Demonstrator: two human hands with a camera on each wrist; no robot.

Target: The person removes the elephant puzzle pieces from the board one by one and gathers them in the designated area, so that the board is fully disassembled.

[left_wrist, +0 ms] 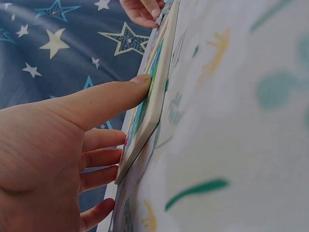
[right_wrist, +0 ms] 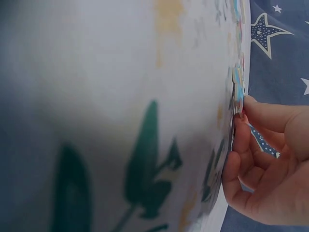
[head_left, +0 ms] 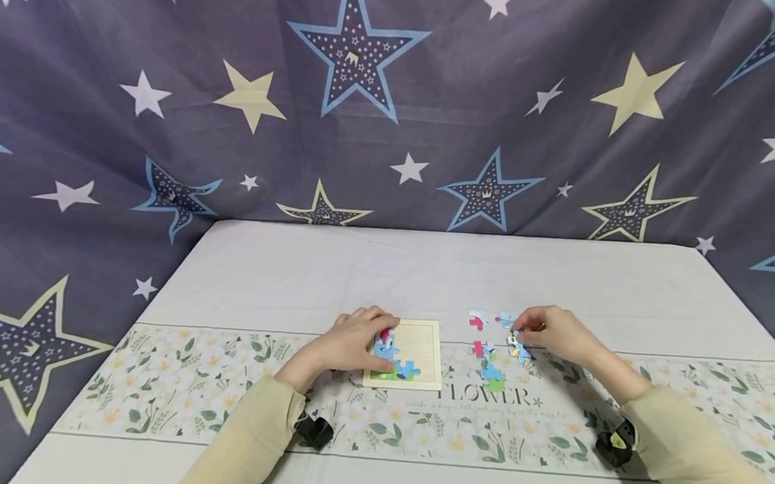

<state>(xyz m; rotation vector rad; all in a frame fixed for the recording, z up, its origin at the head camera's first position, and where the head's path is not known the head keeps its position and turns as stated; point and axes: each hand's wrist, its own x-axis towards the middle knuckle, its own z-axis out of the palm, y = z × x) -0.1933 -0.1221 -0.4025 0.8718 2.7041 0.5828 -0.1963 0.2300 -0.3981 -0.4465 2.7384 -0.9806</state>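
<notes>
My left hand (head_left: 352,341) rests over the left side of a shallow wooden puzzle tray (head_left: 440,356). In the left wrist view its straight thumb (left_wrist: 120,94) presses at the tray's near edge, with the other fingers along the left side. Joined blue, red and green pieces (head_left: 408,370) fill the tray's left and lower part; the hand covers some of them. To the right, my right hand (head_left: 558,334) pinches a small jigsaw piece (head_left: 519,348) between thumb and fingertips, low over the cloth. The right wrist view shows these fingertips (right_wrist: 248,104) right at the piece's edge.
Between tray and right hand lie several loose jigsaw pieces: a pink and white one (head_left: 477,318), a pink and blue one (head_left: 482,348), and a blue and green one (head_left: 492,376). A floral runner (head_left: 218,394) crosses the white tablecloth (head_left: 305,281). Behind hangs a star-patterned curtain (head_left: 393,146).
</notes>
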